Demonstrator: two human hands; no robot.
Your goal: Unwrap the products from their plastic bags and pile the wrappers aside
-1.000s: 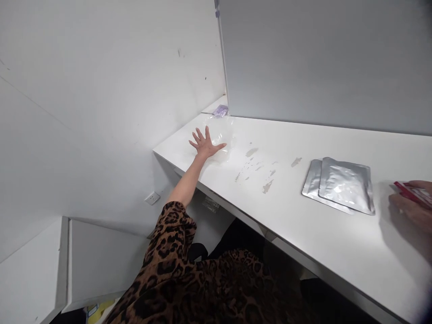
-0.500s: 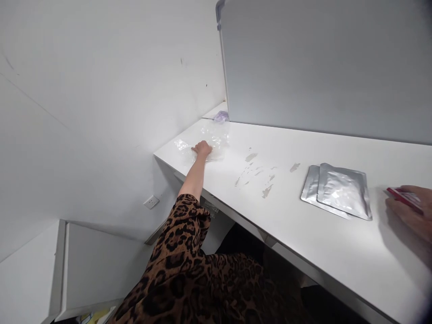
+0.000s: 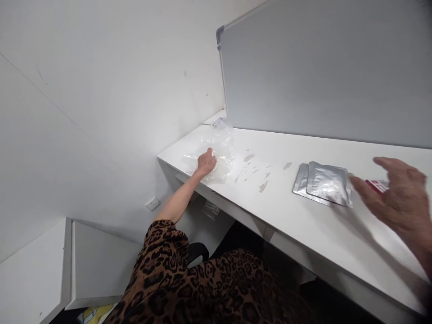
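My left hand (image 3: 206, 162) is closed on a clear plastic bag (image 3: 222, 144) at the left end of the white table. The bag is crumpled, with a purple part at its far end. My right hand (image 3: 396, 193) is open at the far right, thumb and fingers spread. Behind it a small red-and-white packet (image 3: 380, 185) lies on the table, partly hidden by the hand. Just left of my right hand, two silver foil pouches (image 3: 329, 182) overlap, one on top of the other.
The white table (image 3: 286, 220) meets a wall on the left. A grey board (image 3: 320, 72) stands along its back. Worn patches (image 3: 264, 186) mark the tabletop. A wall socket (image 3: 152, 204) and white cabinet panels (image 3: 101, 261) are at the lower left.
My right hand has let go of the red-and-white packet, and its fingers have spread. My left hand and the plastic bag have shifted slightly nearer and to the right.
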